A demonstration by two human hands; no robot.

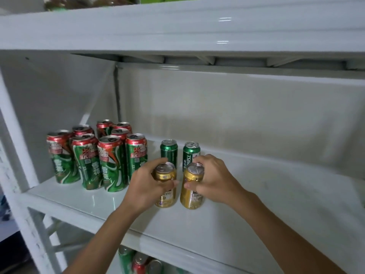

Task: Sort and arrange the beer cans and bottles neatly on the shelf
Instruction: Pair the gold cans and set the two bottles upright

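Two gold beer cans stand upright side by side on the white shelf [256,204]. My left hand [146,184] grips the left gold can [165,176] around its upper half. My right hand [213,178] grips the right gold can [192,192] the same way. Right behind them stand two plain green cans, one [169,153] on the left and one [191,152] on the right. A cluster of several taller red-and-green cans [110,165] fills the shelf's left part in rows.
The shelf above [177,30] hangs low over the cans, with dark bottles at its top left [79,2]. More cans [138,262] sit on the shelf below. A white upright post [13,135] frames the left side. Bare shelf surface stretches to the right.
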